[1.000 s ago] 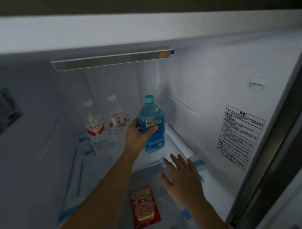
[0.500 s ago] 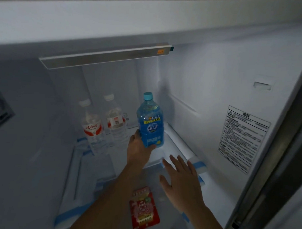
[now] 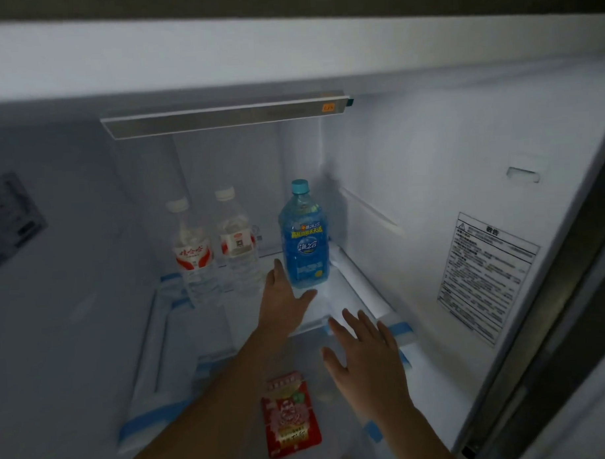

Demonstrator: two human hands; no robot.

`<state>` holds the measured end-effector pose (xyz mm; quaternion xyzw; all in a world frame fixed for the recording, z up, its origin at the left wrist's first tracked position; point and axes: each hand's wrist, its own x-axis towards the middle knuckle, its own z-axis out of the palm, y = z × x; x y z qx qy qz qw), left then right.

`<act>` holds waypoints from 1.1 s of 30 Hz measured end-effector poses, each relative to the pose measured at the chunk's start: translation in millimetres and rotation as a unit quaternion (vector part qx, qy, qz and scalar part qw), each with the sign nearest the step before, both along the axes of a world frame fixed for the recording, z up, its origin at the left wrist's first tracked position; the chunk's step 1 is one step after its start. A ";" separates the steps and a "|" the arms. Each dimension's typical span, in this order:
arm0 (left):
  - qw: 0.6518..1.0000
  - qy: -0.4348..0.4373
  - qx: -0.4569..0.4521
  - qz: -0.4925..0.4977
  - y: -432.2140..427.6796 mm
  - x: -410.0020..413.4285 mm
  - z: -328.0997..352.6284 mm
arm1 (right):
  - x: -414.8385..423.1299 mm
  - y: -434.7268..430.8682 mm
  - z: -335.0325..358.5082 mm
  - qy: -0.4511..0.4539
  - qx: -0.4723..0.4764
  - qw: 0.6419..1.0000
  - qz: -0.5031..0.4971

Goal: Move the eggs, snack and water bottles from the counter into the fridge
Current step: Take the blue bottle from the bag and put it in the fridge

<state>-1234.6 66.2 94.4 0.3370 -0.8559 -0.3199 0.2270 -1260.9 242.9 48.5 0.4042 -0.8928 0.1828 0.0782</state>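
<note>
The blue bottle (image 3: 304,236) stands upright on the fridge's upper shelf (image 3: 347,289), teal cap on top and label facing me. My left grip (image 3: 286,305) sits at the bottle's lower left. Its fingers are straight and relaxed, not wrapped round anything: the forefinger runs up just beside the bottle's left side and the thumb lies just in front of its base. I cannot tell whether skin touches plastic. My right grip (image 3: 364,357) hovers nearer to me than the bottle and lower, apart from it, with the palm down and the fingers spread wide, holding nothing.

Left of the blue bottle stand two clear bottles, both upright with white caps. The white-label bottle (image 3: 236,238) is nearer, and the red-label bottle (image 3: 192,247) stands just beyond that. Below the blue bottle and nearer to me, the red snack (image 3: 290,415) lies flat on a lower level, between my two forearms.

Strips of blue tape (image 3: 400,329) mark the shelf's edge to the bottle's front right. A metal bar (image 3: 221,117) runs across above the bottle, and a printed notice (image 3: 488,277) sits on the wall to its right.
</note>
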 end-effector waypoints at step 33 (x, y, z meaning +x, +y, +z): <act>0.831 0.205 -0.286 -0.432 255.1 125.2 17.6 | 154.3 273.4 73.3 0.178 0.016 0.956 -0.232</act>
